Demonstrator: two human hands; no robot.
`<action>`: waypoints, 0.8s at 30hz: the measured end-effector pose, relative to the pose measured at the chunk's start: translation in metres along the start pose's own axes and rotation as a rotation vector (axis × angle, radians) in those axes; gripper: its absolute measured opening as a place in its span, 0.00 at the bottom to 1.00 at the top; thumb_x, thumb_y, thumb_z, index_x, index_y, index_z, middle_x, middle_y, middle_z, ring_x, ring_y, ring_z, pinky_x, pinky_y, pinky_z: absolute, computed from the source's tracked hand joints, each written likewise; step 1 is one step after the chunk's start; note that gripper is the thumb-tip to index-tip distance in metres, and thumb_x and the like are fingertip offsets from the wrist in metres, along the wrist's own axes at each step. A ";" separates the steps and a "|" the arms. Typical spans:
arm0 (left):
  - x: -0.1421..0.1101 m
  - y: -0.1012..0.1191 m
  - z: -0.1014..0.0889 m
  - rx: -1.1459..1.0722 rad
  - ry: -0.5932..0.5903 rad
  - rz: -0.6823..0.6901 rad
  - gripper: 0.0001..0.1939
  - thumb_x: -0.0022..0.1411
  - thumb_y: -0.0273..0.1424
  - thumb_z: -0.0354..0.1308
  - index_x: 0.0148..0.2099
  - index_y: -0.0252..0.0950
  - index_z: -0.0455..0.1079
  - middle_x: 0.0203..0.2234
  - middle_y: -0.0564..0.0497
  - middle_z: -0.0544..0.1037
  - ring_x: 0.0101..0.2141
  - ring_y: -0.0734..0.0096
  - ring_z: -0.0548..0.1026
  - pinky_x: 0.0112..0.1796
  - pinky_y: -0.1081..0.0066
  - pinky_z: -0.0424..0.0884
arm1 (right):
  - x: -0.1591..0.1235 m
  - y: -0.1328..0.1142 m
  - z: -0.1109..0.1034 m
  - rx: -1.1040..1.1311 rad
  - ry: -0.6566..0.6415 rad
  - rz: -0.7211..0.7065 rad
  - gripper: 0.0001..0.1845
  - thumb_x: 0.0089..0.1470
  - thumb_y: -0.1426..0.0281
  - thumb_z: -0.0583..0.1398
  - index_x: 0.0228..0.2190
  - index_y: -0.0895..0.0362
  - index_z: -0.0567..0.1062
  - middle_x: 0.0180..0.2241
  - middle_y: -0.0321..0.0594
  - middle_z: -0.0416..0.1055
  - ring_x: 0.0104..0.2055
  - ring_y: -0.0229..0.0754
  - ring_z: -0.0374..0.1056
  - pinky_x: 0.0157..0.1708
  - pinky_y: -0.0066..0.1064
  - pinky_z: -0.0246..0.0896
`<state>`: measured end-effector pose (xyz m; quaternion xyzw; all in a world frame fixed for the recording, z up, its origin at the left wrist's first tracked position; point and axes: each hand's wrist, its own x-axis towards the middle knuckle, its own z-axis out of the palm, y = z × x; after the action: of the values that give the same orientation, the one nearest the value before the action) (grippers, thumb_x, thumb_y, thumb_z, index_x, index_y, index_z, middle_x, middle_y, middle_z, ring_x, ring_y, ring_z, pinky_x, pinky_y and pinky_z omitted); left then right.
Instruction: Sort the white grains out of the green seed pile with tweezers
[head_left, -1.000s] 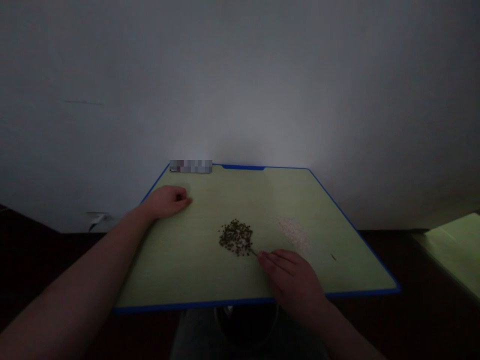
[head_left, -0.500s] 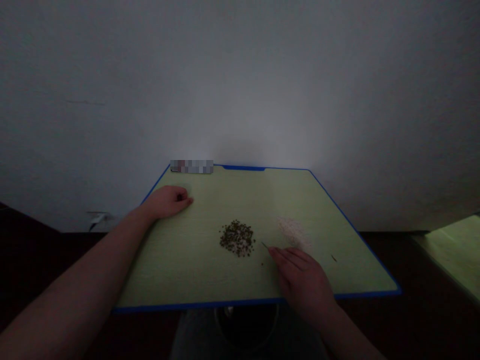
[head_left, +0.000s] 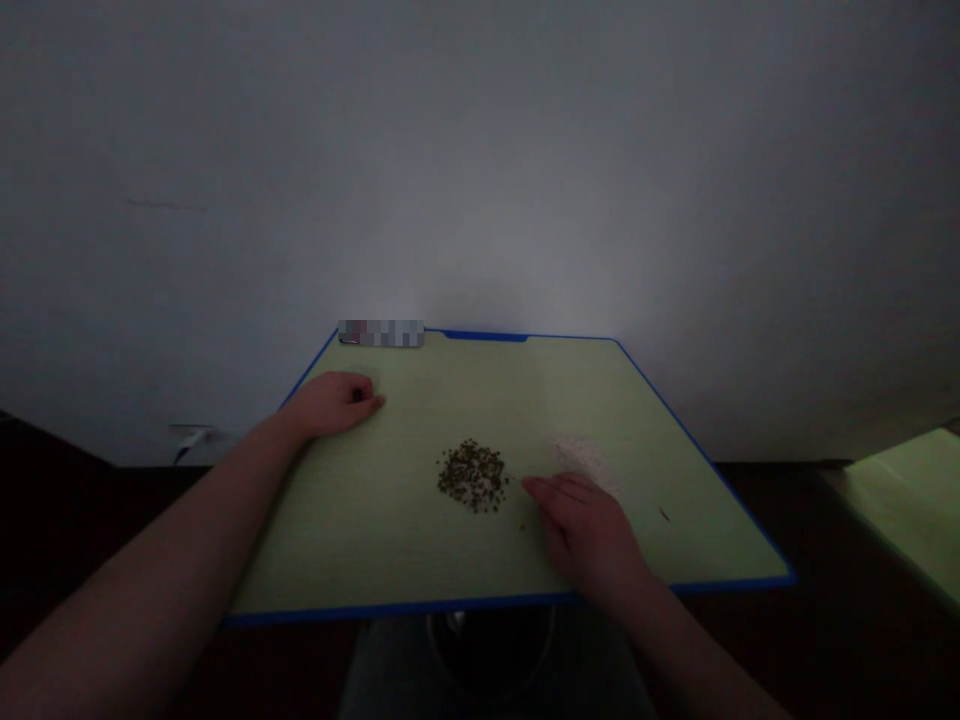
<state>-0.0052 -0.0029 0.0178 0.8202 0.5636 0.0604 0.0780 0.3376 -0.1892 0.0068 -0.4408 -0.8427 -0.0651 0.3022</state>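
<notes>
My left hand (head_left: 337,402) rests on the left side of the pale green tabletop (head_left: 480,385), its fingers curled in, with nothing seen in them. Pinched in my right hand (head_left: 589,530) is a thin dark stick (head_left: 516,481), most of it hidden by the fingers. Its tip points left at a pile of small dark green beans (head_left: 471,468) mixed with white grains. Just beyond the right hand lies a pile of white grains like rice (head_left: 585,455), partly covered by that hand. One loose bean (head_left: 523,527) sits left of the right hand.
A small thin brown sliver (head_left: 664,514) lies on the right of the table. At the far left corner is a flat, blurred-out object (head_left: 381,334). A blue rim (head_left: 405,607) edges the tabletop, and a wall (head_left: 480,200) stands behind. Below the front edge shows a dark round container (head_left: 491,650).
My right hand has moved slightly left and away from me, bringing the stick's tip closer to the bean pile. Less of the stick shows. My left hand stays put.
</notes>
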 end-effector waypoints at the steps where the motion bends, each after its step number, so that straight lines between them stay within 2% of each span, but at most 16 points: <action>1: 0.000 0.000 0.000 0.002 -0.001 -0.003 0.19 0.58 0.47 0.48 0.26 0.37 0.64 0.20 0.51 0.69 0.24 0.71 0.65 0.28 0.69 0.56 | 0.000 0.001 -0.001 0.021 0.000 -0.002 0.20 0.53 0.81 0.51 0.43 0.63 0.78 0.36 0.46 0.80 0.36 0.46 0.75 0.39 0.39 0.74; 10: 0.003 -0.002 0.002 0.013 0.001 0.003 0.19 0.58 0.47 0.48 0.26 0.37 0.64 0.21 0.51 0.70 0.24 0.71 0.65 0.28 0.69 0.56 | -0.013 -0.001 -0.005 0.076 -0.017 -0.055 0.19 0.54 0.80 0.52 0.44 0.61 0.77 0.38 0.44 0.80 0.38 0.45 0.75 0.40 0.40 0.73; 16: 0.002 -0.002 0.003 0.007 0.011 -0.006 0.19 0.58 0.47 0.48 0.26 0.38 0.64 0.20 0.51 0.69 0.24 0.70 0.66 0.28 0.69 0.56 | -0.006 -0.002 -0.006 0.129 -0.019 -0.024 0.19 0.55 0.80 0.52 0.43 0.59 0.77 0.38 0.43 0.80 0.36 0.43 0.75 0.39 0.37 0.73; 24: 0.002 -0.002 0.001 0.017 0.002 -0.002 0.19 0.58 0.47 0.48 0.26 0.38 0.64 0.20 0.52 0.69 0.24 0.72 0.64 0.28 0.69 0.56 | -0.011 -0.006 -0.010 0.189 -0.011 -0.101 0.21 0.53 0.81 0.52 0.45 0.58 0.76 0.38 0.42 0.81 0.37 0.43 0.76 0.40 0.38 0.73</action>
<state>-0.0061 -0.0003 0.0163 0.8202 0.5649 0.0565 0.0704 0.3420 -0.2042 0.0102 -0.3676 -0.8679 0.0019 0.3341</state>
